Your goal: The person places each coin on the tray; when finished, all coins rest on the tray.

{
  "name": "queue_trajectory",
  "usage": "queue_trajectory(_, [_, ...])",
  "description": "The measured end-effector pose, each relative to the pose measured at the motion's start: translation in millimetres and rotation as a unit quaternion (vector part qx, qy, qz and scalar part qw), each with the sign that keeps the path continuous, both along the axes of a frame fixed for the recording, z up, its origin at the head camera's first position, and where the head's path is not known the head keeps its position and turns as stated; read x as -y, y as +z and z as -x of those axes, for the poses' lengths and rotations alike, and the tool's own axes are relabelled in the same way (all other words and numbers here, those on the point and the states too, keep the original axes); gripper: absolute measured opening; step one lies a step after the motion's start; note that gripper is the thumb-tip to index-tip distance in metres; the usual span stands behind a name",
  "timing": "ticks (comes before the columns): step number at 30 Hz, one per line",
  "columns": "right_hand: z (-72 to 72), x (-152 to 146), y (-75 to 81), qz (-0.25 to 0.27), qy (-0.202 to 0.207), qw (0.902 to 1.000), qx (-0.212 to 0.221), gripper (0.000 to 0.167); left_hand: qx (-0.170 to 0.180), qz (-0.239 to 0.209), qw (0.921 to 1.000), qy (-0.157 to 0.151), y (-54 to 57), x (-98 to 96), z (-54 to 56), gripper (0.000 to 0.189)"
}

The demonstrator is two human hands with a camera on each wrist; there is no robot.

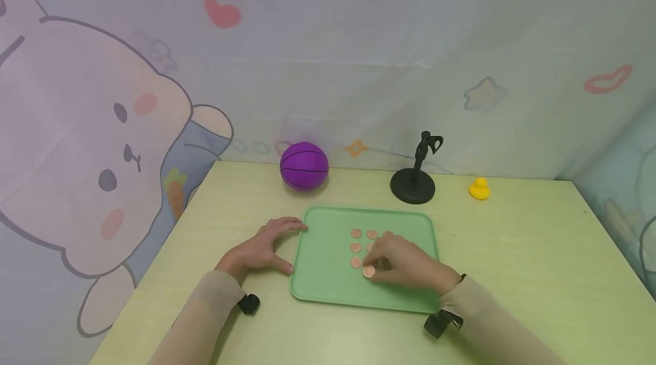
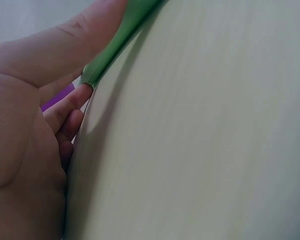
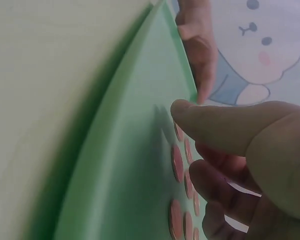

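Note:
A green tray point(image 1: 328, 291) lies on the table with several copper-coloured coins point(image 1: 356, 247) set out in rows on it. Above the tray, my right hand point(image 1: 405, 262) pinches a coin point(image 1: 369, 271) between thumb and fingertips; in the right wrist view the thumb point(image 3: 215, 122) hides that pinch. Some coins in the rows are covered by the hand in the head view. My left hand point(image 1: 261, 248) rests against the tray's left rim, thumb and fingers spread apart. The left wrist view shows its fingertips touching the tray's edge point(image 2: 107, 60).
At the back stand a purple ball point(image 1: 304, 166), a black stand with a round base point(image 1: 413, 185) and a small yellow rubber duck point(image 1: 479, 189). A printed cloth point(image 1: 333, 69) hangs behind the pale table point(image 1: 512, 251).

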State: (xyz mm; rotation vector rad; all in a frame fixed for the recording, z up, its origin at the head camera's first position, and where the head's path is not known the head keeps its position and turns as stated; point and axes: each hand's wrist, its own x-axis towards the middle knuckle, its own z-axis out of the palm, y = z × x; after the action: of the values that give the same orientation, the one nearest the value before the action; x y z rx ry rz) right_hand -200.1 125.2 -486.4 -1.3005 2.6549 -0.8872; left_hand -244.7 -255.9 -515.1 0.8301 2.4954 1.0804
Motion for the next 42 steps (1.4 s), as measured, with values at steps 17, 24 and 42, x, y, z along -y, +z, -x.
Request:
queue_trajectory(17, [-6.5, 16.6, -0.6, -0.063, -0.004, 0.9979, 0.018, 0.011, -0.001, -0.001, 1.0, 0.002, 2.3, -0.3, -1.3, 0.095])
queue_trajectory(24, [-6.2, 19.9, -3.3, -0.05, 0.008, 0.9987, 0.007, 0.018, 0.0, -0.001, 1.0, 0.001, 2.2, -0.2, -2.0, 0.095])
queue_trajectory(42, [-5.8, 16.6, 1.6, -0.029, 0.012, 0.9994, 0.014, 0.005, 0.003, -0.006, 1.0, 0.002, -0.7, 0.4, 0.3, 0.095])
